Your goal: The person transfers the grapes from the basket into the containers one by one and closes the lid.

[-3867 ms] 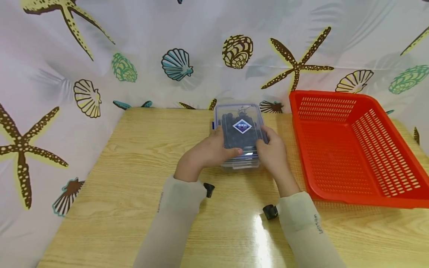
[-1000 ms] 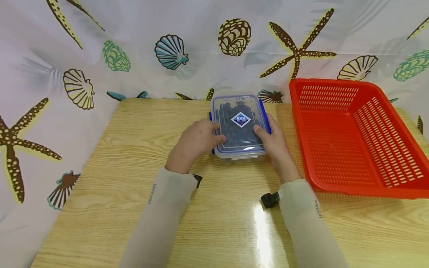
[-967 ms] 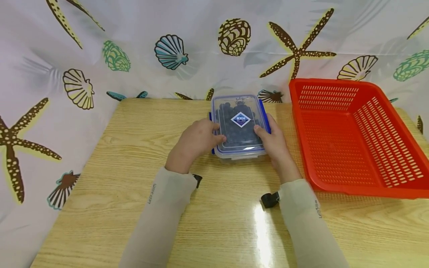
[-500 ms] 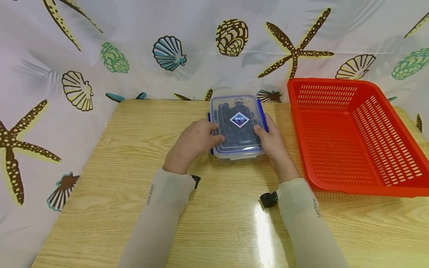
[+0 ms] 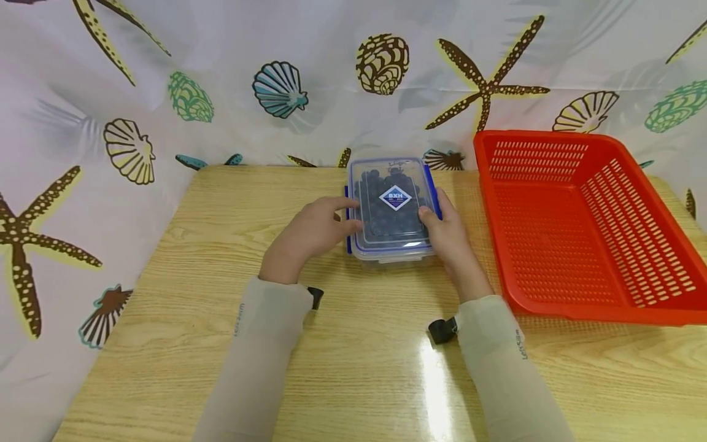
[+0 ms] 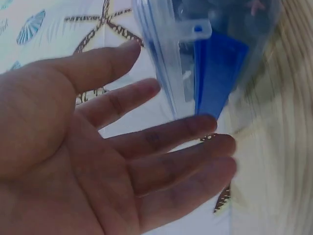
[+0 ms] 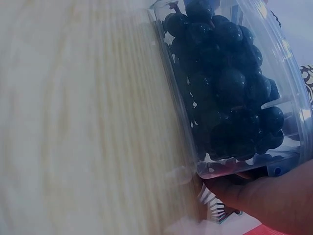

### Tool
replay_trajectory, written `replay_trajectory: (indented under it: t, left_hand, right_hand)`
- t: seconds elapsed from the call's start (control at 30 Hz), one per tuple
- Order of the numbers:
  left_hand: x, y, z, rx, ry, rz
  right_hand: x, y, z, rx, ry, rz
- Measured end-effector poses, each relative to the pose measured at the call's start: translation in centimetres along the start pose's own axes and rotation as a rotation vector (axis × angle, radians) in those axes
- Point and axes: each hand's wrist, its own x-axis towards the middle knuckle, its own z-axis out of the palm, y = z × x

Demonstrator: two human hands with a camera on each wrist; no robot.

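Observation:
A clear plastic food container (image 5: pixel 392 230) with a lid rimmed in blue and a diamond label (image 5: pixel 395 197) stands on the table. Dark grapes (image 7: pixel 230 88) fill much of it. My right hand (image 5: pixel 452 236) grips its right side, thumb on the lid and the other fingers down the wall. At the left side, my left hand (image 5: pixel 309 236) has its fingers spread and loosely bent, holding nothing. A blue latch (image 6: pixel 220 73) angles out from the container wall in the left wrist view; a fingertip lies at its lower end, contact unclear.
A red plastic basket (image 5: pixel 547 245) with slotted walls stands to the right of the container. Behind the wooden table (image 5: pixel 232 245) hangs a white cloth (image 5: pixel 331 37) printed with shells and starfish.
My left hand has shifted left from the container's front, and its thumb and finger have drawn back to the lid's left edge. My right hand still holds the right side.

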Motion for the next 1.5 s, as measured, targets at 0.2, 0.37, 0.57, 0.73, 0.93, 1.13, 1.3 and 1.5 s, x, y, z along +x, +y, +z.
replay_trajectory:
  t: [0.2,0.37,0.57,0.73,0.93,1.13,1.3,1.5]
  left_hand:
    - [0.5,-1.5,0.2,-0.11,-0.121,0.048]
    - [1.1,-2.0,0.8,-0.234,-0.133,0.064]
    - [1.5,-2.0,0.9,-0.241,-0.084,0.078]
    - [1.3,-1.6,0.8,-0.222,-0.065,0.079]
    - [0.9,-1.0,0.7,-0.177,-0.032,0.032]
    - [1.0,-0.9,0.7,-0.169,-0.02,0.01]
    - [1.0,-0.8,0.7,-0.167,-0.005,0.032]
    - [1.1,-0.8,0.9,-0.185,-0.007,0.047]
  right_hand:
    - [0.1,0.2,0.2,-0.009,0.004,0.0]
    - [0.1,0.2,0.2,-0.02,0.008,-0.005]
    - [0.0,0.0,0.1,-0.009,0.003,0.002]
    - [0.1,0.2,0.1,-0.011,-0.003,0.006]
    - [0.0,0.1,0.1,-0.021,0.005,0.003]
    - [0.0,0.1,0.2,-0.025,0.01,0.007]
    - [0.0,0.1,0.2,-0.019,0.015,0.002]
    - [-0.1,0.0,0.2,-0.025,0.011,0.017]
